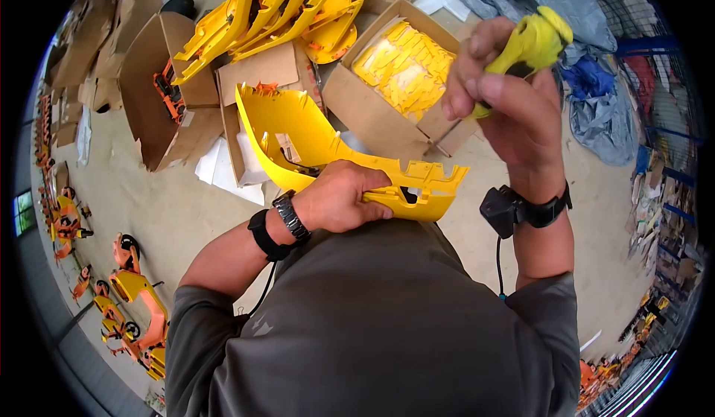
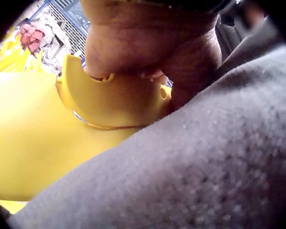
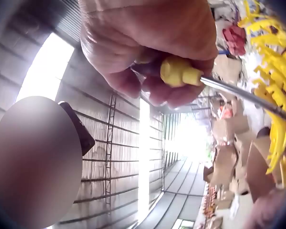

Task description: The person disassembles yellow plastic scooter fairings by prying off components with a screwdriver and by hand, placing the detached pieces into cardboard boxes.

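A large curved yellow plastic panel (image 1: 287,123) lies across the front of the person's body, its notched end toward the right. Gripping that narrower end near the shirt is the left hand (image 1: 342,197), with fingers and thumb around the edge. In the left wrist view the panel's smooth outer face (image 2: 28,133) fills the left side, close against the grey shirt. The right hand (image 1: 521,112) is raised to the right of the panel and holds a yellow-and-black screwdriver (image 1: 529,45) by its handle. From the fingers, the metal shaft (image 3: 243,94) extends in the right wrist view.
Ahead stands an open cardboard box (image 1: 372,121) of small yellow parts. Left of it, yellow panels (image 1: 261,15) are piled above boxes. Another open carton (image 1: 145,97) stands at the left, with scooters (image 1: 141,290) lower down. Grey plastic sheeting (image 1: 603,123) lies at right.
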Action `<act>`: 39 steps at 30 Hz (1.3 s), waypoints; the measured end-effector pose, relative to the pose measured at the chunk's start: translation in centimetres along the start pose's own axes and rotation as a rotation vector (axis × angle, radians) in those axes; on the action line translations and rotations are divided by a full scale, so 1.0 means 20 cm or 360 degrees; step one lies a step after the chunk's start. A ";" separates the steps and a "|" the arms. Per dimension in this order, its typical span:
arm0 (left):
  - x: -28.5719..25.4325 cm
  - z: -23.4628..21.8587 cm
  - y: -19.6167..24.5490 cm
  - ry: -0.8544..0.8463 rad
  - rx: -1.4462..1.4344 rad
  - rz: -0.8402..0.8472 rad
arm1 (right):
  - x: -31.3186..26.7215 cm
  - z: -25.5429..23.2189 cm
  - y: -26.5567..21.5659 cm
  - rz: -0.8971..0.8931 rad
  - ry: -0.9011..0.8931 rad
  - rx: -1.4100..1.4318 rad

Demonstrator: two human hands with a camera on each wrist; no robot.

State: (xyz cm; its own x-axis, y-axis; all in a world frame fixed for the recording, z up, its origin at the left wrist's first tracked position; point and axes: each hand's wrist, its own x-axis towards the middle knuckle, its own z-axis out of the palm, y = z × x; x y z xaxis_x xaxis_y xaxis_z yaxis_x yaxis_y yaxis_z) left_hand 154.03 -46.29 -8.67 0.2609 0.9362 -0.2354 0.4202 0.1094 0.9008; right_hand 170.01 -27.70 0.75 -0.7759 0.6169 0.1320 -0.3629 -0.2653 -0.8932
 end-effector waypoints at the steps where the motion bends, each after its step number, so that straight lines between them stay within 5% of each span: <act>1: 0.00 0.00 0.00 -0.0003 0.0016 0.0020 | 0.01 0.00 0.04 0.0034 -0.0106 0.0162; 4: -0.01 0.01 0.01 0.0003 0.0016 0.0067 | 0.02 0.01 0.17 0.0145 -0.0242 0.0572; 24: -0.02 0.08 -0.01 -0.0009 -0.0436 0.0071 | -0.13 0.01 0.27 0.0506 -0.0473 0.0618; 28: 0.00 0.05 -0.04 -0.0067 -0.0192 0.0177 | -0.16 0.06 0.22 0.0296 -0.0436 0.0242; 32: 0.03 0.05 -0.02 0.0005 -0.0247 0.0200 | -0.09 0.01 -0.07 0.0169 -0.0244 -0.0969; 35: 0.04 0.04 -0.02 0.0075 -0.0157 0.0189 | -0.15 -0.09 0.10 0.0224 -0.0932 -0.1802; 37: 0.04 0.05 -0.02 0.0089 -0.0174 0.0158 | -0.22 0.00 0.15 0.0631 -0.1143 -0.2242; 39: 0.04 0.06 -0.03 0.0119 -0.0144 0.0157 | -0.25 0.06 0.19 0.0727 -0.1175 -0.2303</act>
State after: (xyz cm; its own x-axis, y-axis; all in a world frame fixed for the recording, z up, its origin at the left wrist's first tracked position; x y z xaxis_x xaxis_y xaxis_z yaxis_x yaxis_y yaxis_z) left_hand 155.04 -46.08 -9.80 0.2300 0.9659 -0.1192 0.3151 0.0420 0.9481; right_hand 171.97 -32.60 -2.78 -0.8868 0.1220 -0.4458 0.3558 0.7958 -0.4900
